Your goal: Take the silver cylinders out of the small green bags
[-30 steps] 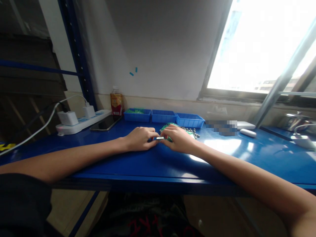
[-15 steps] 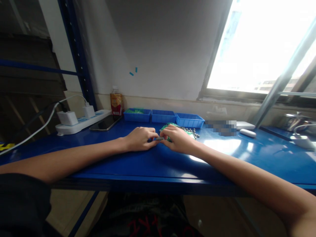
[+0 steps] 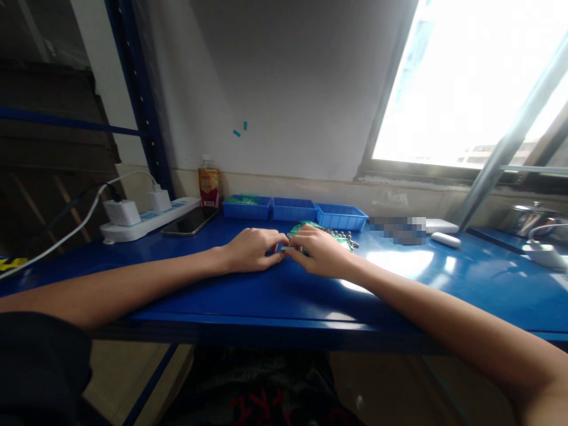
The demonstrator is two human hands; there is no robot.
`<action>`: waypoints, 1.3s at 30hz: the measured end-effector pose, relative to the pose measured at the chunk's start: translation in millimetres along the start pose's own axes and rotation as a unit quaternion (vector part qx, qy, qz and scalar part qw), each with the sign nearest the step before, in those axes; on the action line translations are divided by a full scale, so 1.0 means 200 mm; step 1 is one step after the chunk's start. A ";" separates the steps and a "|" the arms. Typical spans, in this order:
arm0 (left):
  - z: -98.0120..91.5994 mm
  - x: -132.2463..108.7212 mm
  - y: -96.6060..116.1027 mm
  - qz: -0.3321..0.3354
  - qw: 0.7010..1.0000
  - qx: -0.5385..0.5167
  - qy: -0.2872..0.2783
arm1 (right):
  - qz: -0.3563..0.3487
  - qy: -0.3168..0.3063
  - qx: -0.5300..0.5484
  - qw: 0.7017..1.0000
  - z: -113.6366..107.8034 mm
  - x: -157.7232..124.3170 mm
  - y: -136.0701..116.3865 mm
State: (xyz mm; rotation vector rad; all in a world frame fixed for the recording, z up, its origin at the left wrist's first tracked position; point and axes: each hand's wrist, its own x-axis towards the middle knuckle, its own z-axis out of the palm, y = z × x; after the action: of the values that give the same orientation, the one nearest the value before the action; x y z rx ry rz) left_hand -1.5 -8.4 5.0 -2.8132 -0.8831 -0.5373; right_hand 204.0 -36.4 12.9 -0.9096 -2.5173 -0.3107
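Note:
Low over the blue table (image 3: 266,296), my left hand (image 3: 255,249) and my right hand (image 3: 319,251) meet at their fingertips. Between them shows a small, slim metal piece (image 3: 287,248), mostly covered by the fingers. Both hands are closed in a pinch around it; its exact kind cannot be made out. Just behind my right hand lies a green plastic bag (image 3: 306,225), with several small metal fittings (image 3: 348,236) spread on and beside it.
Three blue bins (image 3: 293,209) line the wall; the left one holds green material. To the left are a power strip (image 3: 177,208) with chargers, a phone (image 3: 189,221) and a drink bottle (image 3: 209,183). A white case (image 3: 445,239) and a steel pot (image 3: 535,219) stand right.
The fingertips have shifted slightly around the metal piece, and less of it shows now. My arms and the things on the table stay in place.

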 end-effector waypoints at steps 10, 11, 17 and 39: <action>-0.01 0.01 -0.02 0.067 0.996 0.054 -0.024 | 0.025 -0.021 0.015 0.999 0.00 0.00 0.00; -0.01 0.01 -0.02 0.071 0.996 0.055 -0.026 | 0.033 -0.021 0.017 0.999 0.00 -0.01 0.00; -0.02 0.02 -0.02 0.082 0.994 0.054 -0.045 | 0.025 -0.027 0.015 0.999 0.00 -0.01 0.02; -0.01 0.02 -0.03 0.052 0.996 0.053 -0.058 | 0.066 -0.079 -0.063 0.993 0.03 -0.02 -0.01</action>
State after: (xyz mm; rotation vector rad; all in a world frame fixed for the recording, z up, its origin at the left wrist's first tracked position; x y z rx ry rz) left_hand -2.3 -2.5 9.0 -2.7971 -0.7559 -0.3054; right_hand 203.3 -36.8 5.2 -1.1883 -2.5866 -0.3719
